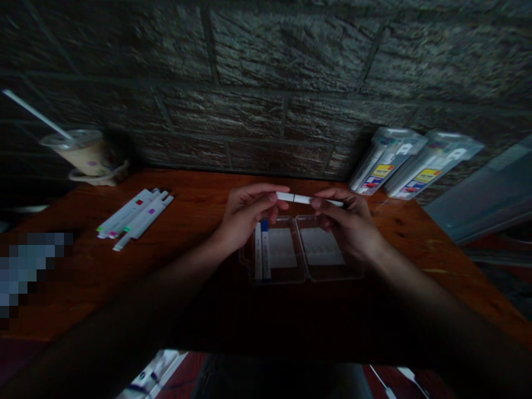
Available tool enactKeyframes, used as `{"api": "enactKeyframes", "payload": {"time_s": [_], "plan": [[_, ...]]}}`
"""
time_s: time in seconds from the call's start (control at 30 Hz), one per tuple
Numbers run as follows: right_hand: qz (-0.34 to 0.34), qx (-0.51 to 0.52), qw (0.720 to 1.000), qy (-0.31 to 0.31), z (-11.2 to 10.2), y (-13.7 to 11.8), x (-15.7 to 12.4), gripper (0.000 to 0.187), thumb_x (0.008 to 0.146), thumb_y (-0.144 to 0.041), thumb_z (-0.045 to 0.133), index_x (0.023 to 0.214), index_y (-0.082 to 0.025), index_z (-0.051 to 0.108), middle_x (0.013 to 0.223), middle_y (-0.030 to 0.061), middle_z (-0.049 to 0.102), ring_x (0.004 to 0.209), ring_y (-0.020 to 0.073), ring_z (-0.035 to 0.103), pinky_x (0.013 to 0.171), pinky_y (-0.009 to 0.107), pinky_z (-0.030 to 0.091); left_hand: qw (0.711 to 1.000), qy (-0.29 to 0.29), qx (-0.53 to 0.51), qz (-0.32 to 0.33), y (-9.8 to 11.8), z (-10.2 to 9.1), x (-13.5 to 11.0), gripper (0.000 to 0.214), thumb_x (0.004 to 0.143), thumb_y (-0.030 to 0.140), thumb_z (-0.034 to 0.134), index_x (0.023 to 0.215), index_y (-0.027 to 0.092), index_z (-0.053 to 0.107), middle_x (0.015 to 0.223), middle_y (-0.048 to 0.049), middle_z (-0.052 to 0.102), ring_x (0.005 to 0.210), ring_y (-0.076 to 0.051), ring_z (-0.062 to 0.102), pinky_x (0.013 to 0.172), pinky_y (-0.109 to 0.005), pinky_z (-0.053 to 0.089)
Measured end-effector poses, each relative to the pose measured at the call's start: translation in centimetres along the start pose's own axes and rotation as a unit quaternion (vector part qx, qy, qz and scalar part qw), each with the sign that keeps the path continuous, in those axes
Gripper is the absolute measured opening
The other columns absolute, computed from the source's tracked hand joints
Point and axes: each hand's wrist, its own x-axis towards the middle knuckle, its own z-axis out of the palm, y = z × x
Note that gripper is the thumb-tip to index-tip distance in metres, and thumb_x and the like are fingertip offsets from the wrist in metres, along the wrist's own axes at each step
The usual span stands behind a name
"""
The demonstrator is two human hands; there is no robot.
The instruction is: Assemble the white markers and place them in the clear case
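A white marker pen [302, 199] with a dark band is held level between both hands above the table. My left hand [249, 213] pinches its left end between thumb and fingers. On its other end, my right hand [347, 219] has thumb and fingers closed, covering part of the barrel. Below the hands lies an open clear plastic case [306, 271]. Two markers stand side by side in its left half, a white one [258, 255] and one with a blue cap [266, 252]. My right hand hides part of the case's right half.
A pile of white markers [135, 216] with coloured ends lies on the wooden table [199, 205] to the left. Behind it stands a drink cup with a straw [83, 152]. Two packed clear marker cases [384, 158] stand at the back right against the stone wall [249, 111].
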Motion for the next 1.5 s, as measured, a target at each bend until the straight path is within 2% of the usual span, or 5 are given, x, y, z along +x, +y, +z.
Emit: {"api": "enactKeyframes", "payload": {"time_s": [0.17, 0.37, 0.67, 1.0, 1.5], "plan": [[0.073, 0.071, 0.995, 0.0, -0.33, -0.34, 0.44, 0.026, 0.063, -0.03, 0.093, 0.076, -0.022, 0.072, 0.06, -0.0046, 0.065, 0.043, 0.0073, 0.049, 0.038, 0.021, 0.034, 0.994, -0.049, -0.066, -0.066, 0.19, -0.26, 0.07, 0.02, 0.083, 0.026, 0.079, 0.101, 0.021, 0.085, 0.085, -0.0099, 0.082, 0.059, -0.013, 0.065, 0.057, -0.027, 0.055], [0.083, 0.086, 0.993, -0.021, -0.51, -0.39, 0.53, 0.025, 0.064, -0.03, 0.091, 0.073, -0.022, 0.069, 0.057, -0.0068, 0.059, 0.042, 0.006, 0.042, 0.038, 0.021, 0.034, 0.99, -0.086, -0.074, -0.085, 0.25, -0.37, 0.02, 0.025, 0.079, 0.025, 0.085, 0.104, 0.026, 0.085, 0.091, -0.0084, 0.082, 0.065, -0.013, 0.068, 0.063, -0.028, 0.058], [0.093, 0.1, 0.99, -0.04, -0.57, -0.37, 0.46, 0.025, 0.065, -0.029, 0.091, 0.073, -0.022, 0.068, 0.057, -0.0071, 0.058, 0.043, 0.0053, 0.042, 0.039, 0.019, 0.031, 0.988, -0.096, -0.076, -0.091, 0.46, -0.02, -0.1, 0.026, 0.073, 0.028, 0.092, 0.098, 0.03, 0.086, 0.088, -0.0054, 0.083, 0.065, -0.012, 0.069, 0.062, -0.026, 0.057], [0.094, 0.103, 0.989, -0.057, -0.64, -0.38, 0.37, 0.028, 0.065, -0.029, 0.093, 0.074, -0.021, 0.068, 0.056, -0.0076, 0.058, 0.042, 0.0053, 0.043, 0.038, 0.019, 0.031, 0.987, -0.108, -0.076, -0.097, 0.1, -0.62, -0.11, 0.022, 0.081, 0.038, 0.088, 0.099, 0.025, 0.086, 0.087, -0.0084, 0.082, 0.065, -0.014, 0.07, 0.065, -0.03, 0.06], [0.087, 0.141, 0.985, -0.04, -0.49, -0.67, 0.39, 0.023, 0.062, -0.023, 0.095, 0.069, -0.018, 0.073, 0.054, -0.0045, 0.062, 0.041, 0.0039, 0.045, 0.037, 0.016, 0.032, 0.982, -0.095, -0.108, -0.123, 0.58, -0.04, -0.17, 0.028, 0.076, 0.023, 0.091, 0.103, 0.022, 0.085, 0.09, -0.0069, 0.084, 0.068, -0.01, 0.071, 0.066, -0.021, 0.055]]}}
